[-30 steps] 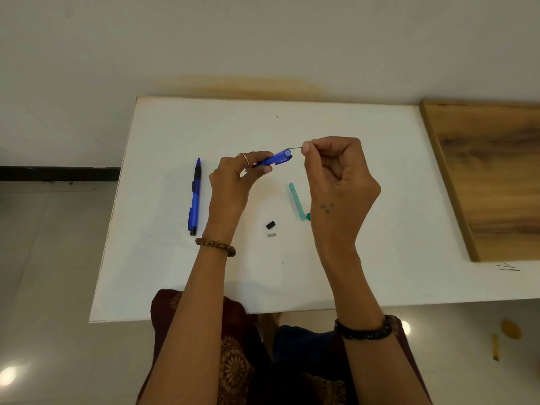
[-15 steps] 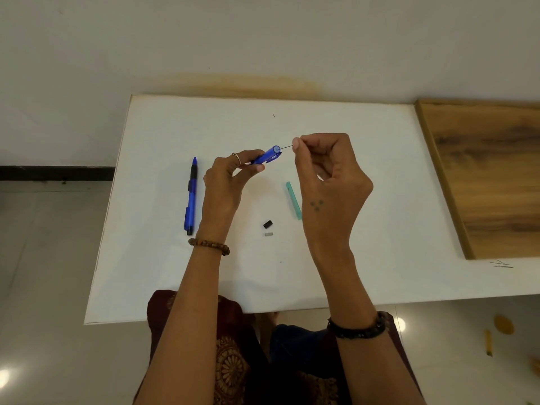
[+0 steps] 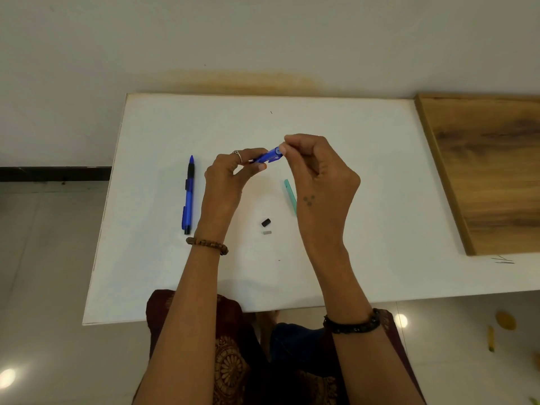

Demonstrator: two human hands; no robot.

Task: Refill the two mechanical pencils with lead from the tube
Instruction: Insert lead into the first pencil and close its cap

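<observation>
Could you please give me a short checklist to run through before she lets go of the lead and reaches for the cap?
1. Open pencil held firmly by the left hand: ok.
2. Right hand fingertips at the pencil's open end: ok.
3. Lead fully inside the barrel: cannot tell; no lead shows, and the fingertips hide the opening.
4. Black cap and small grey piece lying on the white table near both hands: ok.
5. Green lead tube on the table, partly behind the right hand: ok.
6. Second pencil refilled: cannot tell; it lies assembled, left of the left hand.
</observation>
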